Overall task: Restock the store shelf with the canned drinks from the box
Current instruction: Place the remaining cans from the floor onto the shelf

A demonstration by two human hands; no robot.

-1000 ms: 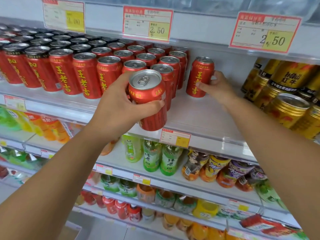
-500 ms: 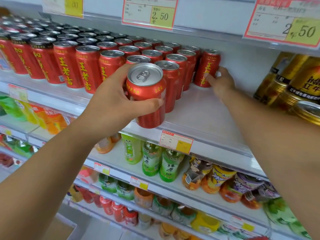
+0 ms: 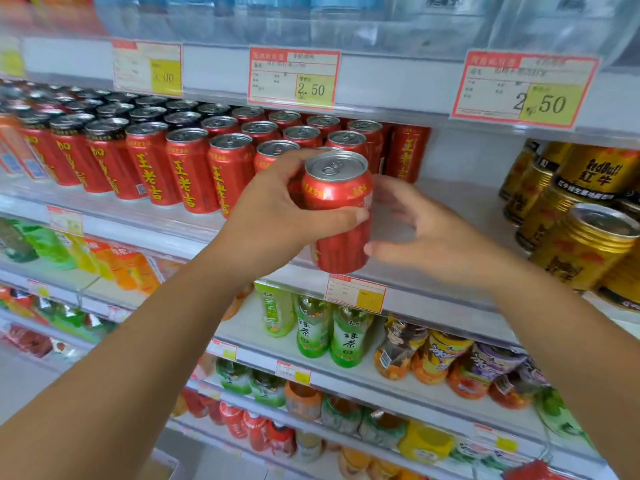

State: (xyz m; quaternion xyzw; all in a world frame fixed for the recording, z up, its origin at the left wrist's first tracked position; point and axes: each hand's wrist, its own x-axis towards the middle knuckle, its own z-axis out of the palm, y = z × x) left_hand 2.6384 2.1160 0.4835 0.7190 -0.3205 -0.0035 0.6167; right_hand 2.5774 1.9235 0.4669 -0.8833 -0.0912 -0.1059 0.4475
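1. Head view, left side: the red cans (image 3: 149, 168) stand upright in packed rows on the shelf (image 3: 464, 206). They fill it front to back, from the left edge to about the middle.
2. Just right of those rows, the left hand (image 3: 273, 220) grips the held can (image 3: 341, 216), with the thumb across its near face and the fingers curled round the far side. This can is upright at the near lip of the shelf and, by the look of it, not yet set down.
3. The right hand (image 3: 429, 237) is spread and holds nothing. Its fingertips lie close by the held can's right side, but I cannot tell whether they touch it.
4. Beyond that hand is a bare strip of shelf, between the last red can (image 3: 407, 154) at the far back and the gold cans (image 3: 585, 244) on the right.
5. Judgement: the restocking looks well along, with most of the red section full. The held can has yet to be placed, and the bare strip would take several more. The box is not in view, so how many cans remain in it cannot be told.
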